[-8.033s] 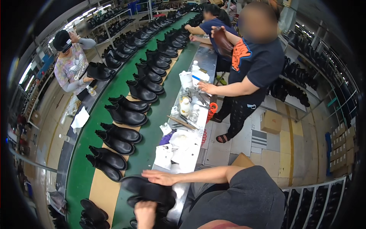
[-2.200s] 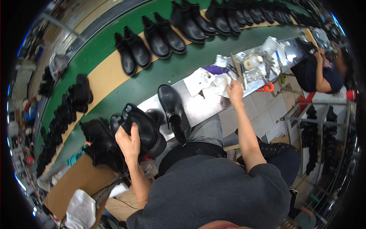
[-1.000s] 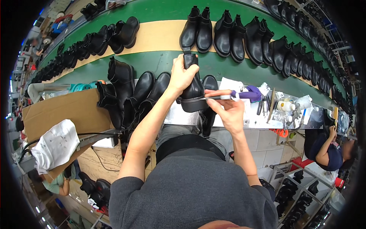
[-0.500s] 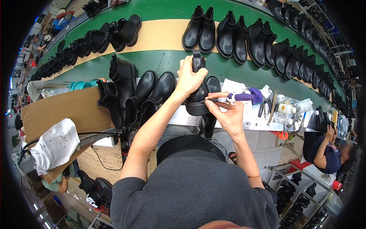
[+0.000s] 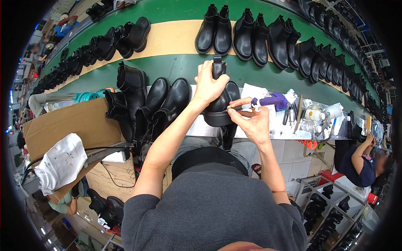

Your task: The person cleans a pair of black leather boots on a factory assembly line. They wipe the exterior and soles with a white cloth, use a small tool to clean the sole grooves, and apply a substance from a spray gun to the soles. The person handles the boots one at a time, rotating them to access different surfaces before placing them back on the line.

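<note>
A black ankle boot (image 5: 218, 104) is tilted toe-down in front of me, its sole edge facing me. My left hand (image 5: 208, 85) is closed round its shaft, just below the pull loop. My right hand (image 5: 253, 121) pinches a slim dark pen-shaped tool (image 5: 245, 108), its tip at the seam just above the boot's sole. A purple cloth (image 5: 274, 101) with a white band sits against the right fingers; whether it is held I cannot tell. Another black boot (image 5: 233, 88) lies partly hidden behind the held one.
Black boots (image 5: 178, 94) stand left of my hands, beside a cardboard sheet (image 5: 71, 119) and a stained white cloth (image 5: 63, 157). Rows of boots (image 5: 243, 35) line the green surface (image 5: 171, 67) beyond. Bottles (image 5: 314, 115) and pens (image 5: 287, 116) lie right; a person (image 5: 360, 163) sits farther right.
The rows of boots on the green surface appear slightly farther left. My right hand and the pen-shaped tool have shifted a little along the boot's seam; my left hand keeps its grip.
</note>
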A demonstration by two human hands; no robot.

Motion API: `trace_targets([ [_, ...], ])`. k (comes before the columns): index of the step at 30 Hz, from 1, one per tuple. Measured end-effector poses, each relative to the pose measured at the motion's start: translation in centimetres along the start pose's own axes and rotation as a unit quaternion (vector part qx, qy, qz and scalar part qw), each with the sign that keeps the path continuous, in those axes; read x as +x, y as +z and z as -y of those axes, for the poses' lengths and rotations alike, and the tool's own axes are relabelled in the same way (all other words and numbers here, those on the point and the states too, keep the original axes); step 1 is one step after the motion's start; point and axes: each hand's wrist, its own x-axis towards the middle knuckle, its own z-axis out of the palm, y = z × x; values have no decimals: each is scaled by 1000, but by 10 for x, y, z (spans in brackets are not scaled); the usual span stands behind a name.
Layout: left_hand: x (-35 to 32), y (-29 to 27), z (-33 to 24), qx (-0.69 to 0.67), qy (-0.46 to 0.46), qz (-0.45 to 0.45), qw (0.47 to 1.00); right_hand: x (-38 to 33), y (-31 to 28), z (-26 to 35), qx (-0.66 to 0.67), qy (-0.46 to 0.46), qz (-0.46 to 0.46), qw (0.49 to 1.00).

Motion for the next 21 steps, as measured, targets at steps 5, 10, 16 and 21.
trace_targets([
  [5, 0, 3, 0, 13, 5, 7, 1000, 2, -7, -1, 57, 25, -12, 998],
  [10, -2, 4, -5, 11, -1, 4, 1000, 1, -3, 2, -3, 10, -8, 1000],
  [16, -4, 4, -9, 16, -1, 7, 1000, -3, -5, -10, 42, -5, -43, 998],
  [21, -4, 2, -7, 16, -8, 1, 1000, -4, 1, 0, -12, -20, -9, 1000],
])
